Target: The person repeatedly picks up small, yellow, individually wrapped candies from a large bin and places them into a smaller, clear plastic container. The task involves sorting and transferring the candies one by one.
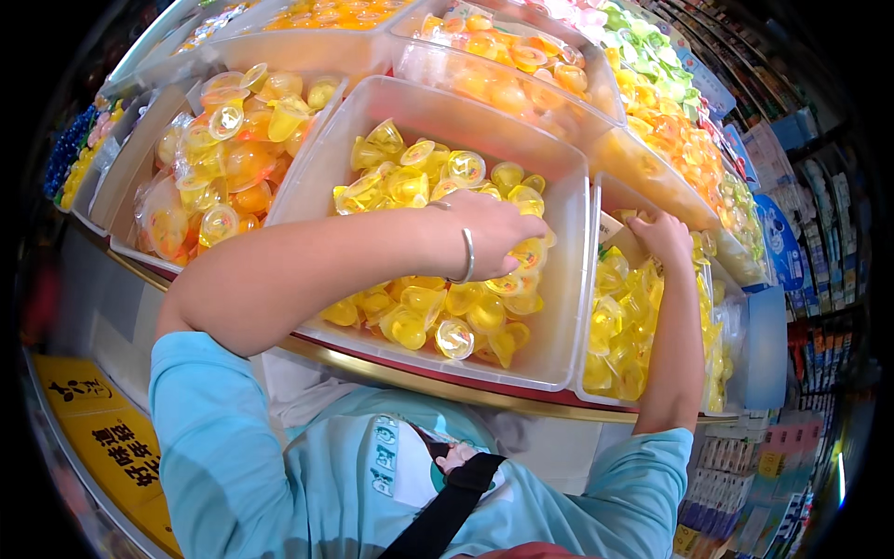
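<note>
A translucent plastic bin in the middle holds many yellow jelly cups. Over these cups is my left hand, a silver bangle at its wrist; its palm is turned down and hidden, so whether it grips a cup cannot be told. To the right, my right hand is at the back of a narrower bin with yellow jelly cups. Its fingers are bent beside a small yellowish piece near a white card; a firm grip on it cannot be made out.
A bin of orange and yellow jelly cups stands at the left. Behind are raised bins of orange cups and green packets. A gold edge strip runs along the display's front. Stocked shelves stand at the far right.
</note>
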A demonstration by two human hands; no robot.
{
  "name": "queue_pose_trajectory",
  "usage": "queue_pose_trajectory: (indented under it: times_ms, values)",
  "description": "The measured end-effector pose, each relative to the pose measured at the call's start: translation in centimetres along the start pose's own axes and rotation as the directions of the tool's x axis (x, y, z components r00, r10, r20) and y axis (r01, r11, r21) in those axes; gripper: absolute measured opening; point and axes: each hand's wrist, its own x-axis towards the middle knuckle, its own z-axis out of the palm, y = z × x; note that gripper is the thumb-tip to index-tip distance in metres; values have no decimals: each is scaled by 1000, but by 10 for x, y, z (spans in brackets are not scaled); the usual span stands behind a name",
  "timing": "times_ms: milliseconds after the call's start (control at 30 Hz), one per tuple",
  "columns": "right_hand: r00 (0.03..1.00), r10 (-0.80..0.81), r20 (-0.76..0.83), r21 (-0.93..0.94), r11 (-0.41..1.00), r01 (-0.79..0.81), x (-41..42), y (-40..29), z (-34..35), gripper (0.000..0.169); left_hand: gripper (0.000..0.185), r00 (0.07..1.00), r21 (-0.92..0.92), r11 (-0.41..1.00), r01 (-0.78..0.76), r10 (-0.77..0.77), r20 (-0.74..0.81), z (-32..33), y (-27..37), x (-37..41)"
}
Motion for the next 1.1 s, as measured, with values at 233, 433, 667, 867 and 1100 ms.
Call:
queue_pose_trajectory:
  times_ms: [233, 433, 667, 867, 1100]
  values:
    - [995, -66, 70, 273, 961, 45, 23, 24, 11, 33, 29, 987, 124, 985, 116, -129, 98, -18, 6, -1]
    - [955, -191, -227, 441, 854, 275, 38, 48, 43, 29, 35, 970, 215, 964, 157, -191, 150, -20, 4, 0]
    - [970, -239, 40, 994, 109, -14, -7, -1, -29, 25, 38, 995, 108, 993, 54, -45, -84, -19, -2, -5]
    - [689, -724, 40, 913, -254, -320, -83, -63, -49, 29, 56, 759, -38, 950, -309, 222, -613, -2, 9, 5]
    - [669, -740, 71, 884, -263, -386, -95, -72, -50, 36, 57, 719, 8, 923, -384, 304, -625, -6, 13, 3]
